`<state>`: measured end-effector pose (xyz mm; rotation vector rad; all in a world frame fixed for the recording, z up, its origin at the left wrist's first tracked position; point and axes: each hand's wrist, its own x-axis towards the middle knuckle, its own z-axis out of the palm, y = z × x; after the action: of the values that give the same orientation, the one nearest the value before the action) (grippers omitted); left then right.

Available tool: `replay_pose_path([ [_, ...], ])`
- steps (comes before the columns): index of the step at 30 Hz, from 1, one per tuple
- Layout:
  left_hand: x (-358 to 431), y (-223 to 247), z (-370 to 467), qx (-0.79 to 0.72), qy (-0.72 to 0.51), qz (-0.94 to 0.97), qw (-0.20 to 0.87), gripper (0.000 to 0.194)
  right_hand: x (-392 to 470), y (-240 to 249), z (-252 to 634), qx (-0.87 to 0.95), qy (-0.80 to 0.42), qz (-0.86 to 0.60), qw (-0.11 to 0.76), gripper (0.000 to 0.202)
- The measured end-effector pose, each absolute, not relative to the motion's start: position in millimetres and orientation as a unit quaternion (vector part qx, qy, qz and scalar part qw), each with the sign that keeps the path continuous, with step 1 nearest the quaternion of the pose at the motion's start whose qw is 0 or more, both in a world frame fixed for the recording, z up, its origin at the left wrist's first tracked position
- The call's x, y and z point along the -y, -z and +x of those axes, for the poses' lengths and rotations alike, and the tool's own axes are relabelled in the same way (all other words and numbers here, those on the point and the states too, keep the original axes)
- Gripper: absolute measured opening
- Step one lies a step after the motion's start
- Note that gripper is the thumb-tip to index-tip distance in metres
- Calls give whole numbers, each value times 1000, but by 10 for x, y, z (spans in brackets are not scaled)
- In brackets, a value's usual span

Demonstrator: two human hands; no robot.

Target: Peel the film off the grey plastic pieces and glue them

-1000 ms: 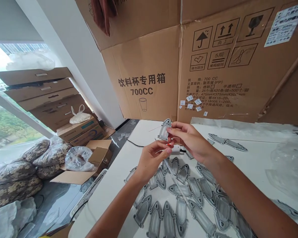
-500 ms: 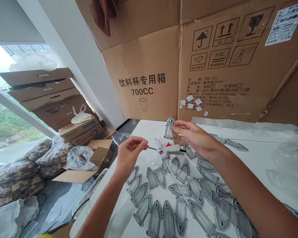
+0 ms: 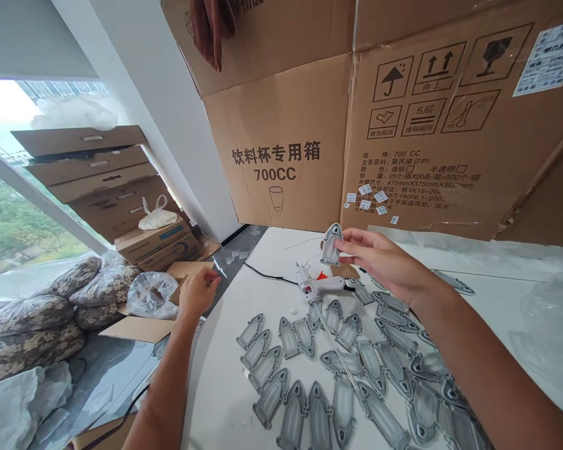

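My right hand (image 3: 380, 259) is closed on a grey arch-shaped plastic piece (image 3: 331, 245), pinched by its right edge and held upright above the table. My left hand (image 3: 199, 290) is off the table's left edge, fingers curled and pressed together. Whatever is between those fingertips is too small to make out; a thin pale streak shows near them. A white hot glue gun (image 3: 315, 286) with an orange trigger lies below the held piece, a long glue stick (image 3: 340, 353) running out of its back. Several similar grey pieces (image 3: 319, 415) lie around it.
A large cardboard sheet (image 3: 286, 100) stands behind the white table (image 3: 225, 375). An open carton (image 3: 136, 328) with a clear plastic bag (image 3: 152, 294) sits on the floor at left, near wrapped patterned bundles (image 3: 28, 312). Clear plastic film (image 3: 548, 312) covers the table's right side.
My left hand has moved left and down, from beside the glue gun to beyond the table's edge. My right hand still holds the grey piece. The view has shifted slightly.
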<state>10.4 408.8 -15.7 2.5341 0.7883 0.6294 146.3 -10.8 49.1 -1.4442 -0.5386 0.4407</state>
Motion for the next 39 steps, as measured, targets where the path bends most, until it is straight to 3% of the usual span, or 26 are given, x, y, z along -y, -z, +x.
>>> replay_pose_path([
  [3, -3898, 216, 182, -238, -250, 917, 200, 22, 64, -487, 1423, 242, -204, -662, 679, 33],
  [7, -3626, 181, 312, -204, -248, 919, 227, 38, 14, -491, 1384, 243, -213, -664, 674, 35],
  [9, -3464, 132, 398, -154, -256, 910, 287, 30, -22, -495, 1357, 255, -220, -652, 680, 37],
  [11, -3263, 85, 472, -83, -263, 871, 407, 42, -66, -497, 1318, 271, -224, -639, 684, 39],
  [12, -3147, 67, 495, -69, -251, 850, 459, 36, -89, -497, 1297, 275, -224, -637, 685, 41],
  [15, -2764, 46, 470, -44, -187, 815, 547, 39, -159, -498, 1233, 274, -222, -643, 680, 48],
  [17, -2523, 43, 384, -8, -197, 774, 602, 31, -200, -494, 1200, 273, -226, -644, 677, 52],
  [24, -2119, 16, 125, 40, -126, 732, 668, 34, -335, -376, 1152, 291, -254, -636, 668, 51],
  [39, -2102, 42, 131, -64, -111, 684, 718, 39, -468, -174, 1132, 294, -266, -638, 660, 50],
])
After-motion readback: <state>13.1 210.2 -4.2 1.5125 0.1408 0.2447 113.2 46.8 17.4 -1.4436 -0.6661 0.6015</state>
